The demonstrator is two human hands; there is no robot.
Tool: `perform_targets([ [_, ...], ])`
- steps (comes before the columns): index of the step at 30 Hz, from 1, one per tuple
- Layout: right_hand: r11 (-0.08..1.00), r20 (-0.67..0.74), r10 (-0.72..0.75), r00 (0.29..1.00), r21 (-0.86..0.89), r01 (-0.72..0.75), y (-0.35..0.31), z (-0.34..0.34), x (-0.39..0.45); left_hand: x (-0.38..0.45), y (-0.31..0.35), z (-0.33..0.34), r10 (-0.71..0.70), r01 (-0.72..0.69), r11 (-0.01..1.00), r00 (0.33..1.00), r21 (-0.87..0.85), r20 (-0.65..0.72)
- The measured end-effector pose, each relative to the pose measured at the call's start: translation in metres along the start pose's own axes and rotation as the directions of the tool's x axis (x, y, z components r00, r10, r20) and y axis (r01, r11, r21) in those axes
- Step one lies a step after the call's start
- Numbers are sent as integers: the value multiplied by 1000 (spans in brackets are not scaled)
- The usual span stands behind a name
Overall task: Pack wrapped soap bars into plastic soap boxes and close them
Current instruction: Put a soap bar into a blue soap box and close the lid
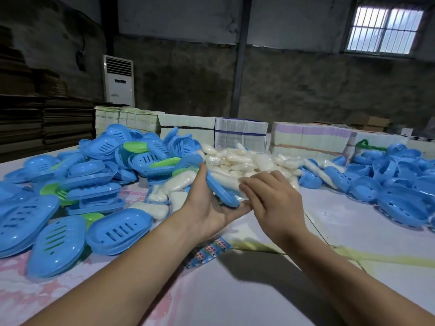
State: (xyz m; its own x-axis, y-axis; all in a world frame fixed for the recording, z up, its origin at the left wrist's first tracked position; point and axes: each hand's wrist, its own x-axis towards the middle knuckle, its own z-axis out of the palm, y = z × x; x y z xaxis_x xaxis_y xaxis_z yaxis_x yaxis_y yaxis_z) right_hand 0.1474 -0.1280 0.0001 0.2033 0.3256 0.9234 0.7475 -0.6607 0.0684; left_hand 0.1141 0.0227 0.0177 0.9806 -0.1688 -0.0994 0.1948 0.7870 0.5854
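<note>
Head view looks down on a bench (259,290) covered in a pale printed sheet. At its middle, the left hand (207,208) holds a blue soap box (221,189) tilted on edge, thumb along the upper rim and fingers under the lower one, so the grip is closed round the shell. The right hand (270,198) rests with loosely bent fingers on a wrapped soap bar (226,178) at the box's open side; whether it pinches the wrap is blurred, so I cannot tell.

The box looks like thin moulded plastic: light, fairly stiff, glossy and oval, best held by its rims. The bar seems firm under crinkly clear film that is likely slippery, so holding across its middle should be safest.

Behind lies a heap of wrapped bars (247,161). Slotted blue box halves (70,184) pile up to the left, more blue shells (388,180) to the right.
</note>
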Motion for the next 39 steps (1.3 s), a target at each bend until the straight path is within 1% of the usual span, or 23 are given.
perform_targets([
  [4,990,45,-40,998,136,33,-8,5,-4,0,-4,-3,1,-4,994,1000,107,27],
  [6,982,61,-67,996,179,55,-12,6,-3,2,-4,-5,11,-15,992,999,124,30],
  [9,978,56,-115,992,182,103,-10,4,-1,3,-5,-5,-8,5,993,1000,114,26],
  [12,975,76,-156,985,170,142,-8,3,-2,2,-9,-5,-60,58,989,998,136,10],
  [16,970,105,-152,983,209,127,-8,2,-1,4,-11,-8,-100,101,985,995,141,-12],
  [20,954,140,-87,986,295,42,-10,-1,1,5,-12,-7,-137,140,984,990,113,-28],
  [22,945,165,-61,984,326,4,-12,-5,3,4,-12,-7,-131,134,986,991,98,-33],
  [23,936,172,-38,984,350,-26,-14,-7,3,5,-11,-7,-117,120,986,993,117,-35],
  [25,882,184,78,980,445,-153,-17,-11,3,5,-10,-6,-92,96,982,995,160,-34],
  [27,779,167,225,960,561,-280,-16,-15,5,3,-9,-3,-49,53,977,998,207,-25],
  [28,748,145,282,948,586,-312,-12,-16,7,1,-9,-2,-26,28,971,1000,236,-13],
  [29,742,127,335,934,575,-345,-5,-17,8,1,-10,-1,-9,10,964,1000,265,-7],
  [31,750,140,448,883,479,-456,17,-18,10,-2,-12,0,4,1,958,1000,287,-15],
  [32,742,172,512,841,405,-534,30,-18,9,-3,-13,1,5,1,958,1000,288,-20],
  [33,722,217,577,787,315,-616,46,-17,6,-4,-14,1,7,-2,956,1000,294,-19],
  [35,663,310,691,653,88,-744,80,-17,0,-4,-15,-1,16,-12,953,1000,302,-9],
  [36,639,337,731,593,-35,-768,99,-20,-3,-4,-15,-2,22,-19,953,1000,304,-5],
  [37,623,343,763,548,-160,-766,117,-26,-8,-4,-15,-2,28,-26,952,1000,306,-2],
  [39,575,284,818,501,-444,-687,152,-47,-22,-4,-15,-2,37,-35,949,999,315,0],
])
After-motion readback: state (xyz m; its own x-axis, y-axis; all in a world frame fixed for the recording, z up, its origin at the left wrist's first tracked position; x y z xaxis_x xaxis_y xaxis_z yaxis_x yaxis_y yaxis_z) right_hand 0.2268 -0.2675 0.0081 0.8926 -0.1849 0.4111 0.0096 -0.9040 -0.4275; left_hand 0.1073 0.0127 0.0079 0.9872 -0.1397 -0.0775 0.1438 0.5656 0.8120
